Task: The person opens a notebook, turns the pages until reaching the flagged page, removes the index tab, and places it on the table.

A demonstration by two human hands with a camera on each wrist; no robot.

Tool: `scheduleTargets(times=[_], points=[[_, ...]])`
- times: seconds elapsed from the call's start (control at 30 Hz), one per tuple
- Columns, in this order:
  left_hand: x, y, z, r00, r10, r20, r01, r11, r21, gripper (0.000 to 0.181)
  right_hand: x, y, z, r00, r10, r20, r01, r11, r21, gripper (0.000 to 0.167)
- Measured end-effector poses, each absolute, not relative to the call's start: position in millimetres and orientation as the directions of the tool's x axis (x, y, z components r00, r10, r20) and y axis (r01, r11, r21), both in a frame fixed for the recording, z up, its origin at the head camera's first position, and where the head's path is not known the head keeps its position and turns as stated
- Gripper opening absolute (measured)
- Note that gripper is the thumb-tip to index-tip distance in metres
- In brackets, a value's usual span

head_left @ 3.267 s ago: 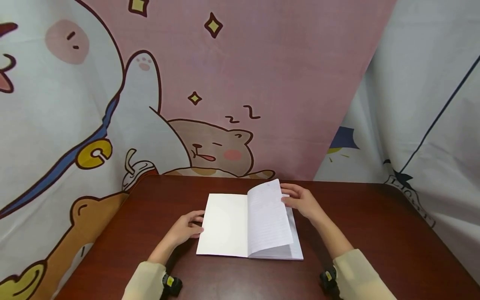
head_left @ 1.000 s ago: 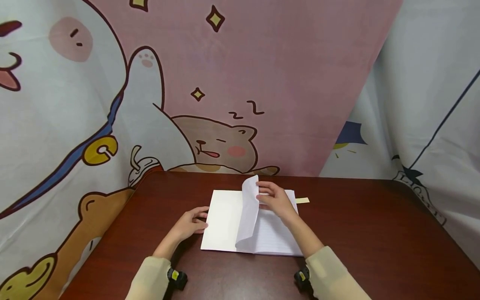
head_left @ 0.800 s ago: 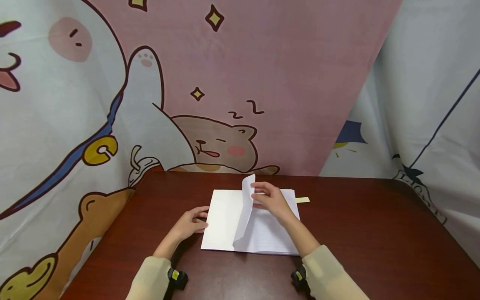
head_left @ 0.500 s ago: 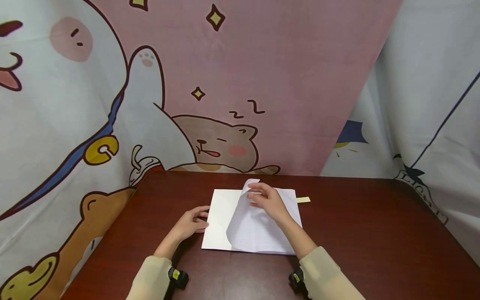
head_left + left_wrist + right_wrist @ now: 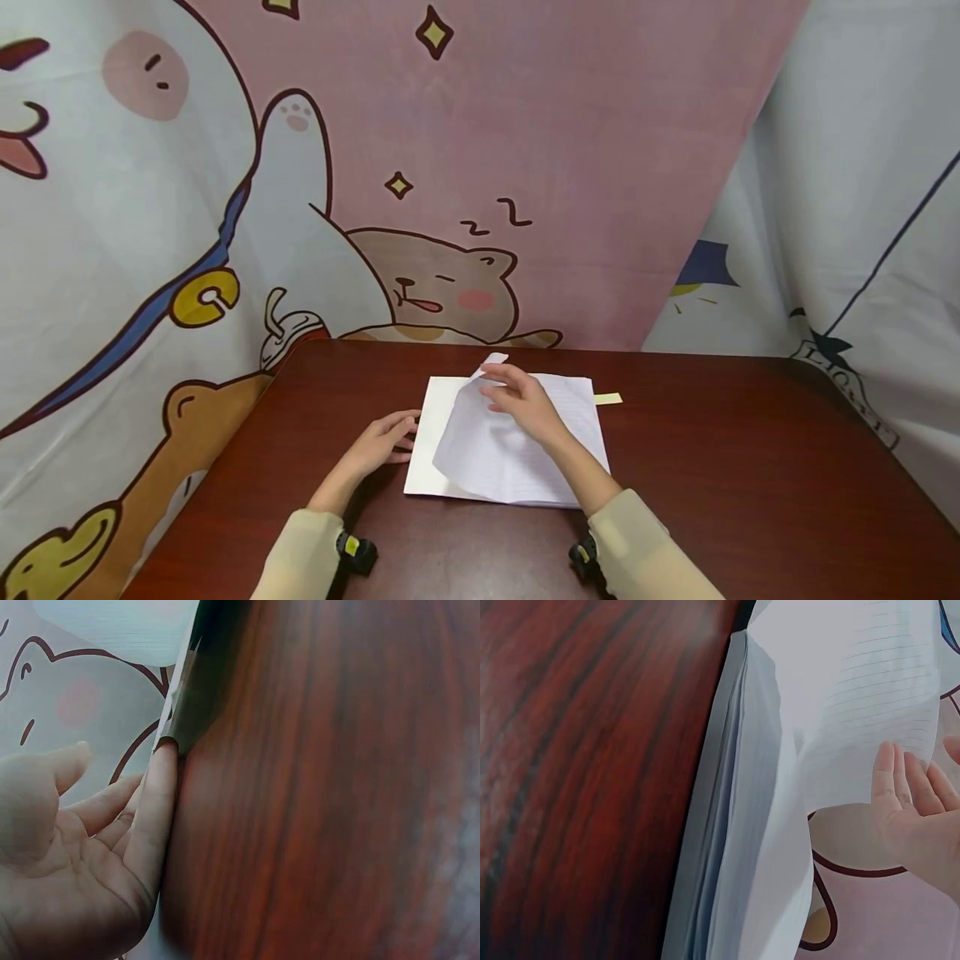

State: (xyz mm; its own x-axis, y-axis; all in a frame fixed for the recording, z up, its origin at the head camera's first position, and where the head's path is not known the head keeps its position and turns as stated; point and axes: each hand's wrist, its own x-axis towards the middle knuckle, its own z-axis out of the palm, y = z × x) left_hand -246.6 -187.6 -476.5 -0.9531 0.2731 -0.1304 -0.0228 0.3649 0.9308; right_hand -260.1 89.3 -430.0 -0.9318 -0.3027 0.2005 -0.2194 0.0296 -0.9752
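Observation:
An open notebook (image 5: 555, 475) lies on the table, its left side a blank white page (image 5: 431, 454). One lined sheet (image 5: 468, 442) is partly turned over to the left, its top corner raised. My right hand (image 5: 528, 412) is over the notebook with its fingers against that sheet; in the right wrist view the hand (image 5: 919, 799) has nearly straight fingers touching the lined paper (image 5: 877, 690). At the notebook's left edge is my left hand (image 5: 378, 446), fingers relaxed; in the left wrist view a fingertip of the hand (image 5: 97, 847) touches the notebook's edge (image 5: 174, 690).
A pale yellow strip (image 5: 608, 398) sticks out from the notebook's right edge. The dark red-brown table (image 5: 735, 467) reaches back to a cartoon-printed cloth (image 5: 570, 167). White cloth (image 5: 877, 208) hangs at the right.
My right hand has moved left across the notebook, and the sheet has gone over with it, from standing up to leaning left. The yellow strip has come into view. My left hand has stayed at the edge.

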Motion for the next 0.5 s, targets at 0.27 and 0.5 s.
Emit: scheduleTargets(times=[0.27, 0.5], points=[[-250.2, -185.7, -476.2, -0.951, 0.221, -0.215, -0.142, 0.303, 0.942, 0.058, -261.5, 83.8, -431.4, -0.917, -0.334, 0.219, -0.235, 0.010, -0.972, 0.041], [-248.6, -184.6, -476.4, -0.957, 0.217, -0.193, -0.113, 0.332, 0.936, 0.054, -261.5, 80.1, -433.6, -0.921, -0.340, 0.189, -0.204, 0.009, -0.979, 0.039]])
